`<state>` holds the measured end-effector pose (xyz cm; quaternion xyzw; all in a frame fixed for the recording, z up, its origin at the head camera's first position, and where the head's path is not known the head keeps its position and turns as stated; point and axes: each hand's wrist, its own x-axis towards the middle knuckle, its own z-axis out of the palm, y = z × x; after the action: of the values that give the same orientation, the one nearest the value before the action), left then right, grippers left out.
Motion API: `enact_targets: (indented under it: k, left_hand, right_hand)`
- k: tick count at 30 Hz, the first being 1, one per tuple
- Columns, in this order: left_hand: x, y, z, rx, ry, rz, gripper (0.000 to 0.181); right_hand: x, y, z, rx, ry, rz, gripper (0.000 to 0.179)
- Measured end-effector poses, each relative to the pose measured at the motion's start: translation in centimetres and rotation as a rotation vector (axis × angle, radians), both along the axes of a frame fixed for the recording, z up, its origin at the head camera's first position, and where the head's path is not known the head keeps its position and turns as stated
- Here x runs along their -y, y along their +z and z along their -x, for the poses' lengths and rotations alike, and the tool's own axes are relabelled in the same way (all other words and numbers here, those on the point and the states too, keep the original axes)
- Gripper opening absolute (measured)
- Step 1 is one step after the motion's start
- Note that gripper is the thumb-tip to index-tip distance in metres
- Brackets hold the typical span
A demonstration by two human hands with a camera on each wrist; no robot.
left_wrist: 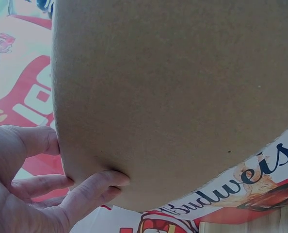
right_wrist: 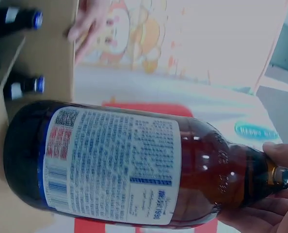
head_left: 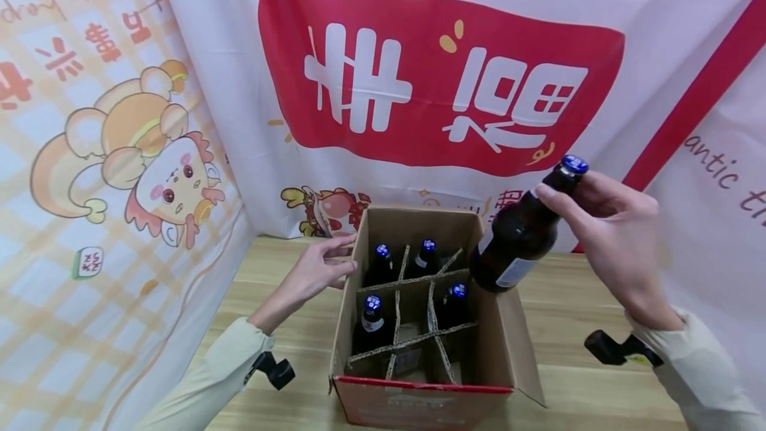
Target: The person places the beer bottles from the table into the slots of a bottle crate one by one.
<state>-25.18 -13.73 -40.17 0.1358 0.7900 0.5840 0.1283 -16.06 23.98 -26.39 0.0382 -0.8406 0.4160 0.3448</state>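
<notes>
My right hand point(head_left: 622, 238) grips a brown glass beer bottle point(head_left: 519, 235) by its neck, just below the blue cap. The bottle hangs tilted over the right wall of a cardboard box point(head_left: 497, 351), its base toward the box. Its printed label point(right_wrist: 110, 165) faces the right wrist camera. At the box's left side, my left hand point(head_left: 317, 265) touches the cardboard near the back corner. In the left wrist view, its fingertips point(left_wrist: 119, 178) press against a brown cardboard panel point(left_wrist: 173, 97). Several blue-capped bottles, among them one at front left point(head_left: 372, 324), stand upright inside.
Crossed cardboard dividers point(head_left: 413, 338) split the box into compartments. A side flap point(head_left: 526, 351) sticks out at the right. The box stands on a wood-grain table point(head_left: 574, 364), with a printed cloth point(head_left: 443, 85) hanging close behind and another at the left.
</notes>
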Motion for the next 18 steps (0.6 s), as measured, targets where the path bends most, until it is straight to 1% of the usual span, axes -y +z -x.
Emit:
enact_targets:
  k: [4, 9, 13, 18]
  left_hand:
    - [0.1, 0.1, -0.1, -0.007, 0.008, 0.014, 0.062]
    - [0.2, 0.2, -0.1, -0.002, 0.02, 0.021, 0.062]
    - [0.2, 0.3, -0.1, -0.003, 0.018, 0.023, 0.062]
    - [0.1, 0.2, -0.1, -0.003, 0.013, 0.017, 0.062]
  right_hand:
    - [1.3, 0.3, -0.4, 0.004, 0.108, -0.023, 0.038]
    - [2.6, 0.4, -0.5, -0.005, 0.217, -0.044, 0.036]
    - [3.8, -0.2, -0.4, 0.009, 0.301, -0.065, 0.037]
    - [5.4, -1.2, -0.3, 0.069, 0.411, -0.092, 0.034]
